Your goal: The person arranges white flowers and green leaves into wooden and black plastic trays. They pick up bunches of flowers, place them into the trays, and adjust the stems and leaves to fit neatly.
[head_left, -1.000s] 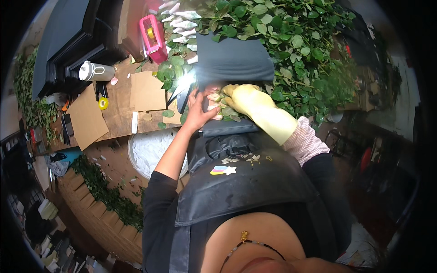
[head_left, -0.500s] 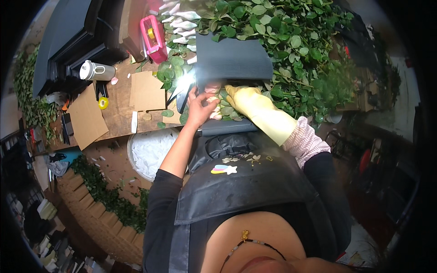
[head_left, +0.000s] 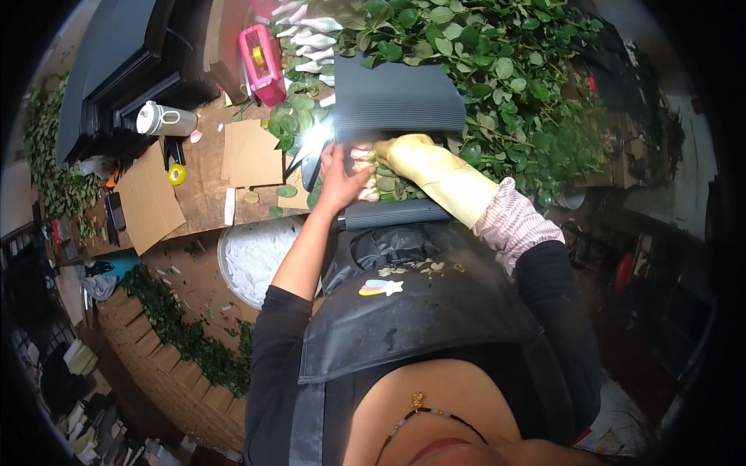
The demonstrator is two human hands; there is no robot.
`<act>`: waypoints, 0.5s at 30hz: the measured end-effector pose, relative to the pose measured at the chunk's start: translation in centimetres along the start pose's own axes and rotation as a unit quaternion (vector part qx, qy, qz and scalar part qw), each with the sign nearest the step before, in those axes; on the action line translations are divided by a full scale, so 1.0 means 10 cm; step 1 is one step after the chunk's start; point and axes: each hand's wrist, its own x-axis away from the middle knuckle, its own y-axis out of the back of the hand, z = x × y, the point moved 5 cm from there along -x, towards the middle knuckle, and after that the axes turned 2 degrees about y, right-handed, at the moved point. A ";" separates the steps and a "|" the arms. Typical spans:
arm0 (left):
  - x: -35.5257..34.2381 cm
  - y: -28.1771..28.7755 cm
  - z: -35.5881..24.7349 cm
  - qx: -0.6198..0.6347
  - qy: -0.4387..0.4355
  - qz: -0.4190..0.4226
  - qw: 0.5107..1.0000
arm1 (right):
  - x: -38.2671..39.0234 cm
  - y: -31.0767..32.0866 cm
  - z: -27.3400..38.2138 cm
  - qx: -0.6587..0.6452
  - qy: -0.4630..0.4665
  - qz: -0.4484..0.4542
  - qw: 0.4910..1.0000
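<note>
A row of pale pink and cream roses lies in a dark corrugated sheet, heads to the left and leafy stems to the right. At the heads' left side is my bare left hand, with fingers and thumb spread apart; the thumb touches the blooms. My right hand, in a yellow rubber glove, reaches in from the right. Its bent fingers are closed on the roses just behind their heads; the fingertips are partly hidden. The near flap of the sheet lies against my black apron.
Leafy stems pile up at the far right. White-wrapped buds and a pink tape dispenser sit at the back. Leftward are a white tumbler, cardboard pieces, yellow tape and stacked black sheets. A bin of white scraps stands below.
My gloved right hand has moved slightly left and away from me, onto the rose heads. My left thumb and fingers have shifted a little along the blooms.
</note>
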 end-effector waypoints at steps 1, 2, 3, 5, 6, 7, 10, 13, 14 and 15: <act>-0.03 0.01 -0.06 -0.024 0.011 0.011 1.000 | 0.02 0.02 0.01 0.002 0.014 -0.021 1.000; -0.06 0.02 -0.08 -0.011 0.026 0.009 1.000 | 0.02 0.01 0.01 0.003 0.017 -0.023 1.000; -0.08 0.03 -0.10 -0.012 0.030 -0.003 0.999 | 0.02 0.00 0.01 0.005 0.021 -0.026 0.999; -0.12 0.02 -0.15 -0.013 0.037 -0.025 0.999 | 0.04 -0.01 -0.01 0.029 -0.001 -0.015 0.999; -0.09 0.03 -0.18 0.012 0.021 -0.043 0.999 | 0.05 0.00 0.00 0.050 -0.024 -0.001 0.998; -0.08 0.03 -0.16 0.006 0.024 -0.042 0.999 | 0.08 0.07 0.08 0.071 -0.046 0.015 0.996; -0.10 0.02 -0.08 0.034 0.015 -0.056 0.998 | 0.28 0.33 0.17 -0.086 -0.056 -0.093 0.990; -0.11 0.03 -0.16 0.058 0.023 -0.036 0.997 | 0.27 0.32 0.10 -0.162 -0.057 -0.105 0.979; -0.11 0.04 -0.13 0.039 0.028 -0.039 0.998 | 0.28 0.30 0.09 -0.174 -0.068 -0.089 0.978; -0.10 0.04 -0.12 0.022 0.033 -0.043 0.998 | 0.28 0.32 0.12 -0.185 -0.078 -0.071 0.977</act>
